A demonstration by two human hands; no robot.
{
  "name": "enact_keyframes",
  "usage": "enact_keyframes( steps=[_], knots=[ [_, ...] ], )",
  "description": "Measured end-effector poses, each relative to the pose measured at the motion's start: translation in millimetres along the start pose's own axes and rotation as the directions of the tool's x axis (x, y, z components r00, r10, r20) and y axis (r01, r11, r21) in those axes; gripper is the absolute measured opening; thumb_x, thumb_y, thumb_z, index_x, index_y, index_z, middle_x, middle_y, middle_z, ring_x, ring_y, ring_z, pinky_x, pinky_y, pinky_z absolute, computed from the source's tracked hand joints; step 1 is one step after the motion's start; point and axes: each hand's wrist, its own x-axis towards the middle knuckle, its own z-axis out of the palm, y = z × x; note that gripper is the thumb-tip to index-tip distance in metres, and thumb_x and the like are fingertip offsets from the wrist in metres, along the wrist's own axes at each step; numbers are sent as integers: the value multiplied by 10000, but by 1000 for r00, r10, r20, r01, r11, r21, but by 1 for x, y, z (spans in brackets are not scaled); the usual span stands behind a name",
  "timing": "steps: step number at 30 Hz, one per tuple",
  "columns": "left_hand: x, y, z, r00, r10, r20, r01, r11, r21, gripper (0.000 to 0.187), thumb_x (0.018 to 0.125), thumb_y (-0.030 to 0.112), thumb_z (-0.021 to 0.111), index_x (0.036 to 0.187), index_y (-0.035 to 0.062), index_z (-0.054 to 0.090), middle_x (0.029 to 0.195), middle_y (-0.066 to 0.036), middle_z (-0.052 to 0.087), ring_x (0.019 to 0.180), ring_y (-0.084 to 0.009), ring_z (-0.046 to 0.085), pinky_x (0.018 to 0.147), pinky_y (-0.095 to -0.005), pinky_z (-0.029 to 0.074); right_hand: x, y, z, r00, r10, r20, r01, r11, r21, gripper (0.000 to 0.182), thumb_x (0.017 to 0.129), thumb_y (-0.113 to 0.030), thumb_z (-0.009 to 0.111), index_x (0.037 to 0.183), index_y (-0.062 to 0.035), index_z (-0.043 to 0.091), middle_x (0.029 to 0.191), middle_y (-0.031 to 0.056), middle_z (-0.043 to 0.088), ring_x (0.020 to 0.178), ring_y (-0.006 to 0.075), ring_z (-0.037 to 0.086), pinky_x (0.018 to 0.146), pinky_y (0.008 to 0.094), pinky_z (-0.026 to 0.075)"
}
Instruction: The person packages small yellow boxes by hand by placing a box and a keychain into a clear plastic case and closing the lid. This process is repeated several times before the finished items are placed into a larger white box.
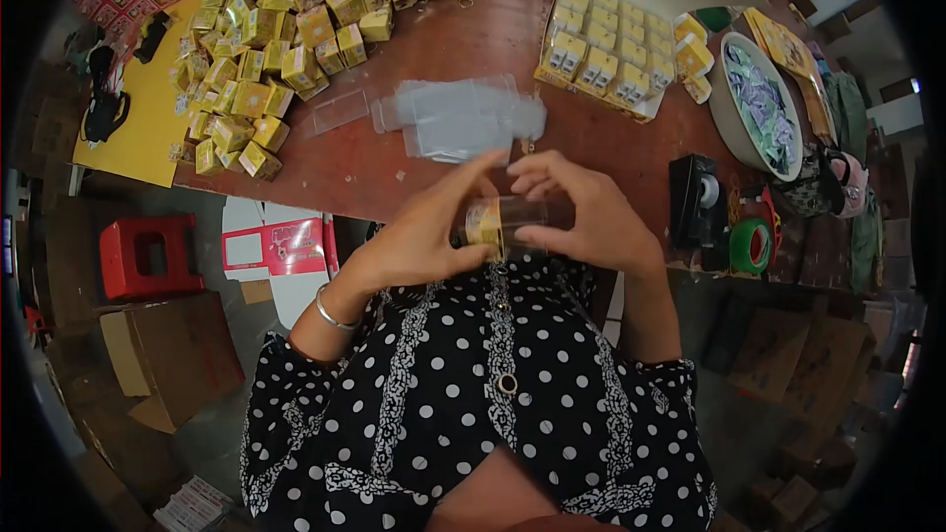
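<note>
Between my two hands, just in front of my body at the table's near edge, is a small yellow box (484, 222) with a clear plastic sleeve (524, 214) at its right. My left hand (426, 227) has its fingers curled around the yellow box. The fingers of my right hand (588, 214) are bent round the clear sleeve. Some fingertips are blurred. Beyond my hands, a stack of flat clear plastic sleeves (451, 118) lies on the reddish-brown table (355, 163).
Many small yellow boxes (261, 59) are heaped at the back left. A display tray of yellow boxes (603, 44) stands back right, beside a bowl of packets (759, 108). A tape dispenser (696, 199) and green tape (751, 244) sit right.
</note>
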Motion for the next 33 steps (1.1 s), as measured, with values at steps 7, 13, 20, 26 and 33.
enact_keyframes(
  steps=[7, 13, 20, 26, 33],
  knots=[
    [3, -28, -2, 995, -24, 96, 21, 999, 34, 783, 796, 173, 854, 1458, 29, 462, 1185, -115, 674, 1054, -230, 662, 926, -346, 518, 99, -8, -47, 986, -159, 56, 164, 982, -99, 283, 873, -145, 757, 1116, -20, 683, 1018, 85, 726, 931, 156, 697, 835, 305, 553],
    [0, -43, -15, 991, -110, 73, 129, 920, -370, 577, 834, 29, 805, 1343, 35, 532, 1175, -35, 591, 1093, -105, 587, 945, -262, 500, 273, 80, -64, 949, -122, -292, -47, 859, -510, 428, 874, -242, 737, 1240, -36, 655, 1066, 172, 732, 974, 287, 713, 868, 380, 552],
    [-5, -58, -33, 987, -161, -29, 131, 883, -450, 528, 842, 15, 791, 1303, 35, 535, 1176, -30, 587, 1091, -103, 583, 927, -261, 504, 347, 116, -47, 930, -24, -366, -227, 748, -624, 514, 813, -249, 758, 1292, -96, 650, 1170, 224, 704, 1075, 392, 679, 935, 494, 537],
    [-9, -70, -45, 981, -136, -136, 40, 837, -546, 503, 861, 61, 805, 1289, 47, 542, 1189, -17, 595, 1051, -96, 599, 903, -258, 502, 337, 105, -45, 932, -52, -358, -208, 731, -649, 495, 797, -256, 759, 1241, -63, 654, 1173, 230, 677, 1109, 397, 651, 947, 481, 529],
    [-7, -53, -71, 960, -61, -275, -182, 609, -772, 571, 835, 77, 799, 1334, 51, 524, 1291, -59, 593, 1192, -172, 595, 1041, -327, 475, 218, 1, -14, 885, -442, -144, 299, 778, -552, 416, 764, -114, 714, 1166, -49, 628, 1121, 157, 618, 1066, 360, 616, 926, 429, 503]
  ],
)
